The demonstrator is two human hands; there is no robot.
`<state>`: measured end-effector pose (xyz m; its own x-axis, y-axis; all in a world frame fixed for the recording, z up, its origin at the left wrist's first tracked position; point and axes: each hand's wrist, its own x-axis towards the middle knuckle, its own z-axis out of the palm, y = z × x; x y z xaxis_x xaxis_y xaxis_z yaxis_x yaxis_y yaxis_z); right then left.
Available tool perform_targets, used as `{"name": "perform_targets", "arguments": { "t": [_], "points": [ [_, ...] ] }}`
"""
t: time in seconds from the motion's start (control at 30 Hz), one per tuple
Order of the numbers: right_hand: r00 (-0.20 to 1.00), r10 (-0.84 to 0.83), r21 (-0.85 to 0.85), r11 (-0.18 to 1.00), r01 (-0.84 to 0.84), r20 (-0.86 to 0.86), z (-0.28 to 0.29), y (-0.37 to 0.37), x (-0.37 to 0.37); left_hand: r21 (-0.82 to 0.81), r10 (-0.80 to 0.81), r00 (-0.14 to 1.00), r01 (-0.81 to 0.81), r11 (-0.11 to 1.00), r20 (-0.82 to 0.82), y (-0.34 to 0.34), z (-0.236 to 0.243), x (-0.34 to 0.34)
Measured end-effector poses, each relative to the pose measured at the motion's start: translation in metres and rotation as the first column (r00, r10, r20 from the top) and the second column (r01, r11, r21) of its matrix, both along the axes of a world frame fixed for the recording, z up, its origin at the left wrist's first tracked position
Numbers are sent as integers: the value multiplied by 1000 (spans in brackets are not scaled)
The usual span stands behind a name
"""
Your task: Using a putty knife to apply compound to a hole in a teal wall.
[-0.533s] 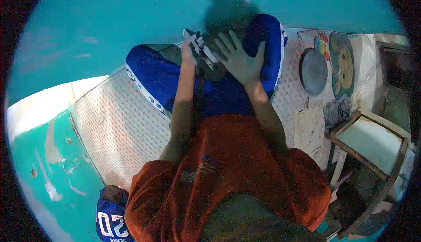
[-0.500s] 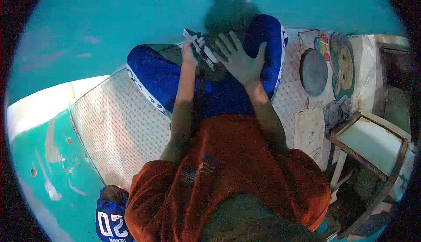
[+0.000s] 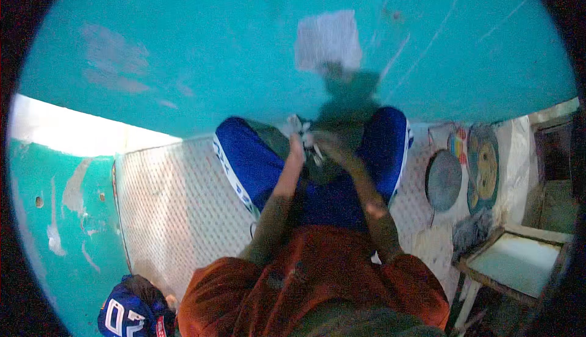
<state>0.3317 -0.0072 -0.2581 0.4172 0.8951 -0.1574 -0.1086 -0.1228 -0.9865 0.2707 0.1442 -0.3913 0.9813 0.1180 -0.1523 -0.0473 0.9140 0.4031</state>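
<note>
1. Right hand (image 3: 337,151) has come in toward the left hand (image 3: 296,148); half a second ago it was held out flat with its fingers spread, and now it points leftward across the lap. The whole view has shifted too, so that the legs sit lower and more of the turquoise surface (image 3: 213,62) shows.
2. Left hand: its fingers are curled around a pale object (image 3: 294,121), greyish white and narrow. One end sticks out past the fingers on the far side, away from the body.
3. Right hand: its fingers are blurred and lie just beside the pale object and the left fingers. Whether they pinch it, touch it or stop short, I cannot tell.
4. Between the two hands, small whitish parts show near the fingertips; blur hides whether they belong to the pale object.
5. Both hands are over the lap, between the bent knees of the blue trousers (image 3: 251,157).
6. Beneath the person is a dotted mat (image 3: 168,209). To the right are a round grey disc (image 3: 444,181), a cartoon-face picture (image 3: 487,166) and a framed pale panel (image 3: 517,262). At lower left, a blue garment (image 3: 125,315) with white marks is near the rust-coloured sleeve (image 3: 210,291).
</note>
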Motion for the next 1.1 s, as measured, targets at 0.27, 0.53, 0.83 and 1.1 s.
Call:
{"name": "perform_targets", "arguments": {
  "t": [0.27,0.53,0.83,1.1],
  "points": [
    [680,-20,-190,954,232,733,-49,30,-71,264,301,946,-263,928,-116,-1,-66,-10],
    [662,-119,-43,974,223,740,-97,37,-55,-41,211,972,-216,976,-107,-3,-32,12],
    [714,13,-217,956,195,700,-34,37,-59,45,293,898,-295,955,-329,0,-4,-13],
    [903,-130,-464,823,328,409,13,49,-57,88,338,843,-333,939,-419,3,9,-21]
  ]
}}
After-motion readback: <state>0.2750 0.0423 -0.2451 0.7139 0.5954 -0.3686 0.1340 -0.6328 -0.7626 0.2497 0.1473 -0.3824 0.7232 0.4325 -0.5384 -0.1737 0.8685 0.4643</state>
